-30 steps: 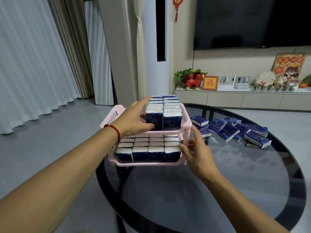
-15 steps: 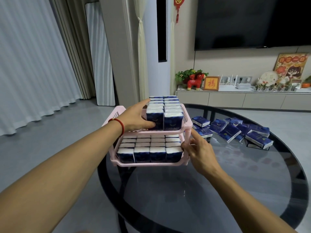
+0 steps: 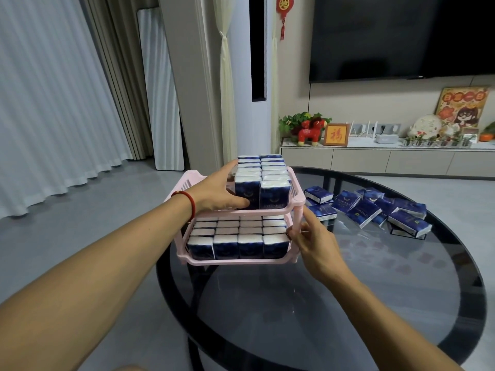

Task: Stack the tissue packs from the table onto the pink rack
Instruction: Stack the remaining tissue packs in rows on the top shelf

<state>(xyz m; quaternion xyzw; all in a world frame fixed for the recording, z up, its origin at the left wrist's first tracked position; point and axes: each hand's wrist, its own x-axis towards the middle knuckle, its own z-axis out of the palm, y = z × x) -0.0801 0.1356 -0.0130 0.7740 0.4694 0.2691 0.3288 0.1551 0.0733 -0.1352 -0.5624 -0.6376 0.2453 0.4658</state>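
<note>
The pink rack [image 3: 188, 180] has two tiers and stands at the left edge of the round glass table [image 3: 348, 303]. Its lower tier is filled with rows of blue-and-white tissue packs [image 3: 250, 246]. Two columns of packs [image 3: 274, 195] fill the right part of the upper tier. My left hand [image 3: 214, 191] lies in the upper tier against the left column, thumb on the front pack and index finger reaching to the back. My right hand [image 3: 314, 242] grips the rack's front right post. Several loose packs [image 3: 369, 207] lie on the table to the right.
The rack overhangs the table's left rim, with grey floor below. A TV cabinet [image 3: 375, 159] with ornaments stands behind the table, and curtains [image 3: 53, 103] hang at the left.
My right hand has moved in and closed its fingers around the rack's front right post. My left hand stays against the upper-tier packs.
</note>
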